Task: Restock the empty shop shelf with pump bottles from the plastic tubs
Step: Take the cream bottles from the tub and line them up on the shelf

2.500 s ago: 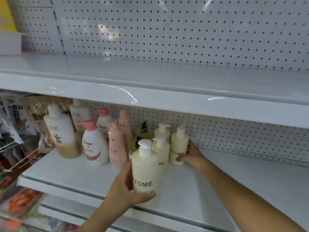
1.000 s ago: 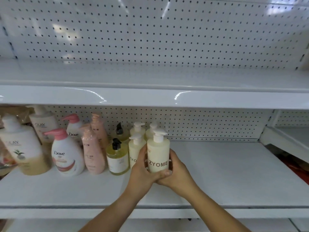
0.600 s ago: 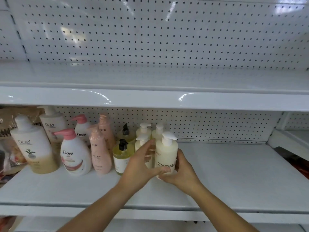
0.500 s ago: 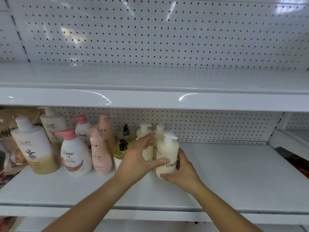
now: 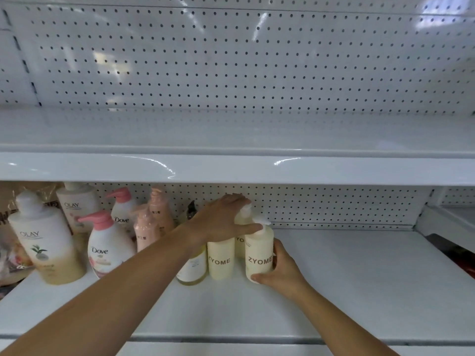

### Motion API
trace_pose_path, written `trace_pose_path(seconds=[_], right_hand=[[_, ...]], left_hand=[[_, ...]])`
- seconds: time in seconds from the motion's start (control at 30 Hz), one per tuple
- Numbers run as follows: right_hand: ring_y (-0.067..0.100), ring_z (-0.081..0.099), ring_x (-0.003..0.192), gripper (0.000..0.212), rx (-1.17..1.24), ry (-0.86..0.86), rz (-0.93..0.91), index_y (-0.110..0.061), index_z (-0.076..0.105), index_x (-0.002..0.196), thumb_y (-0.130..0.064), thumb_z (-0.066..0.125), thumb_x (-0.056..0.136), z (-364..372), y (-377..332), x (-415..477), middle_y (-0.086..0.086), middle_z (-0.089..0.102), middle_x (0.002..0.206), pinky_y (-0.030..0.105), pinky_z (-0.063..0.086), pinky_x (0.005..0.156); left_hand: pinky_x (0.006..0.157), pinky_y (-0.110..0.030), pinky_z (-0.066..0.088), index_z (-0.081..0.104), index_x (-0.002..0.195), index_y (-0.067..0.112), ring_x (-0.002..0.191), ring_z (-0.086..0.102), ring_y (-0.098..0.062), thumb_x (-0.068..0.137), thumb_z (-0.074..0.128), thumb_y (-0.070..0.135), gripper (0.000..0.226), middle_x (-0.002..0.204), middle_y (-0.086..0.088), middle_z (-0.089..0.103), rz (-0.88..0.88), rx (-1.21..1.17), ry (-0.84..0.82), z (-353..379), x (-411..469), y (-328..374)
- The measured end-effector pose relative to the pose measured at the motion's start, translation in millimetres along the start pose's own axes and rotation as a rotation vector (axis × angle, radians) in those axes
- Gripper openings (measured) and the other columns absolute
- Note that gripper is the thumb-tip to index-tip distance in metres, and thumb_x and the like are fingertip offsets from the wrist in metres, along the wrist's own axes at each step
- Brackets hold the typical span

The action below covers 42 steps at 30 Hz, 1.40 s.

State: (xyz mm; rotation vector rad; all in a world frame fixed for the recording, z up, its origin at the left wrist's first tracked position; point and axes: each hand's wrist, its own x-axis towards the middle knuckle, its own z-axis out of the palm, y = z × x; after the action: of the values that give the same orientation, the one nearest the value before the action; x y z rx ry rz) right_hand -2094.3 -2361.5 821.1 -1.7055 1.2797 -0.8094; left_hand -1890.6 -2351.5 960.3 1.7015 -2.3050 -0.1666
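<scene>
A cream ZYOME pump bottle (image 5: pixel 259 249) stands on the white lower shelf (image 5: pixel 359 283), at the right end of the row. My right hand (image 5: pixel 281 272) grips its lower body from the right, thumb under the label. A second ZYOME bottle (image 5: pixel 220 260) stands just left of it and touches it. Another one (image 5: pixel 240 240) stands behind them. My left hand (image 5: pixel 221 220) reaches over these bottles with the fingers stretched across the back bottle's pump and the thumb against the front bottle's neck.
To the left stand a clear bottle with a black pump (image 5: pixel 192 268), pink bottles (image 5: pixel 145 232), Dove bottles (image 5: pixel 105 250) and Olay bottles (image 5: pixel 45 242). The upper shelf (image 5: pixel 231 170) overhangs the bottle tops. Pegboard backs both shelves.
The bottle held by both hands has gone back and right, next to the other ZYOME bottle. My left hand has left its body and moved up over the pumps behind.
</scene>
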Motion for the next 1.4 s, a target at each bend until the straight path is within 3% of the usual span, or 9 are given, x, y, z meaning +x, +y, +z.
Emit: trace_pose_path(seconds=[0.17,0.4,0.53,0.73,1.1,1.3,1.4], right_hand=[[0.001,0.064,0.104,0.089,0.017,0.003,0.022,-0.046,0.04,0.126,-0.026,0.09,0.055,3.9,7.4,8.8,-0.014,0.064,0.117,0.025,0.057,0.082],[0.004,0.065,0.105,0.091,0.053,-0.017,0.006,-0.04,0.042,0.129,-0.028,0.089,0.052,16.3,9.6,19.8,-0.012,0.065,0.118,0.032,0.059,0.085],[0.005,0.065,0.106,0.09,0.053,-0.022,-0.007,-0.038,0.042,0.129,-0.023,0.089,0.054,21.6,8.6,23.2,-0.009,0.064,0.119,0.031,0.06,0.082],[0.003,0.064,0.105,0.09,0.076,0.0,-0.014,-0.033,0.04,0.132,-0.012,0.091,0.06,26.2,8.7,21.1,-0.012,0.063,0.117,0.027,0.059,0.081],[0.005,0.064,0.105,0.09,0.019,0.028,-0.016,-0.033,0.045,0.127,-0.033,0.089,0.048,32.0,4.4,25.7,-0.008,0.061,0.119,0.038,0.06,0.084],[0.005,0.063,0.104,0.086,-0.008,0.035,-0.013,-0.031,0.046,0.126,-0.024,0.09,0.053,33.8,4.1,25.5,-0.01,0.062,0.117,0.029,0.06,0.076],[0.005,0.065,0.104,0.085,-0.03,0.031,-0.025,-0.032,0.048,0.123,-0.029,0.09,0.049,33.5,4.4,24.8,-0.01,0.063,0.116,0.035,0.061,0.08]], left_hand=[[0.118,-0.033,0.024,0.031,0.155,0.03,0.147,0.027,-0.01,0.088,0.053,0.071,0.082,0.161,0.011,0.029,0.031,0.039,-0.008,6.0,9.0,-7.6],[0.114,-0.034,0.028,0.032,0.154,0.028,0.145,0.028,-0.01,0.081,0.057,0.077,0.091,0.16,0.012,0.03,0.018,0.05,-0.036,5.9,15.4,-8.3],[0.118,-0.041,0.028,0.03,0.154,0.031,0.147,0.027,-0.011,0.073,0.058,0.085,0.102,0.161,0.014,0.027,0.0,0.05,-0.061,9.4,17.5,-11.9],[0.117,-0.038,0.026,0.028,0.155,0.031,0.147,0.025,-0.01,0.077,0.058,0.082,0.098,0.163,0.013,0.023,-0.001,0.039,-0.07,11.5,17.0,-11.8],[0.115,-0.036,0.026,0.029,0.155,0.027,0.148,0.025,-0.01,0.078,0.056,0.081,0.099,0.164,0.012,0.023,0.019,0.039,-0.063,13.8,18.6,-14.4],[0.114,-0.035,0.026,0.029,0.156,0.027,0.148,0.025,-0.011,0.076,0.058,0.082,0.101,0.164,0.013,0.022,0.021,0.028,-0.057,15.5,18.5,-16.2],[0.115,-0.035,0.026,0.029,0.155,0.028,0.147,0.026,-0.011,0.074,0.057,0.084,0.102,0.163,0.012,0.024,0.013,0.016,-0.046,17.5,19.0,-17.5]])
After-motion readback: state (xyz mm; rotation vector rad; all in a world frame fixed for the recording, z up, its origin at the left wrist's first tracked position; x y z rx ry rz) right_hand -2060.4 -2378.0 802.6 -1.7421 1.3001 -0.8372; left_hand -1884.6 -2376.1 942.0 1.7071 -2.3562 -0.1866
